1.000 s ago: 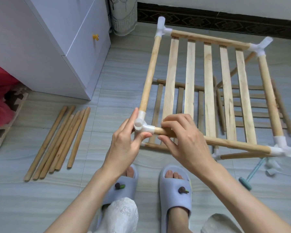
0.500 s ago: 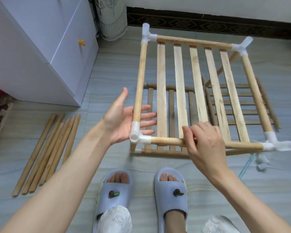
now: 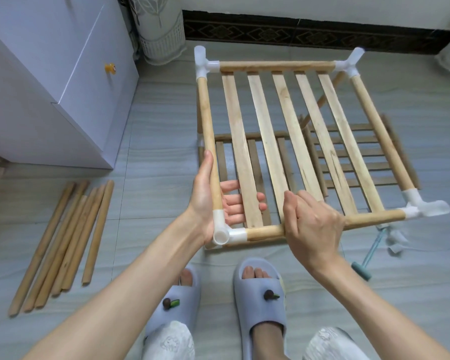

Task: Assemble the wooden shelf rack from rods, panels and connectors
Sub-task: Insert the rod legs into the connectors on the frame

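Nearest, two feet in slippers (image 3: pixel 260 292) stand on the tiled floor (image 3: pixel 153 141). Just above them both hands hold up a slatted shelf (image 3: pixel 286 141), framed by rods and four white corner connectors. The right hand (image 3: pixel 312 224) curls over the near rod (image 3: pixel 265 233), gripping it. The left hand (image 3: pixel 211 201) cups the left rod (image 3: pixel 208 141) just beyond the near-left connector (image 3: pixel 222 233), thumb outside, straight fingers reaching under the slats. A bundle of loose rods (image 3: pixel 63 242) lies on the floor well to the left. Under the shelf, further panels (image 3: pixel 348 162) lie flat. A mallet (image 3: pixel 366 261) rests at right. A white cabinet (image 3: pixel 63 74) stands far left.
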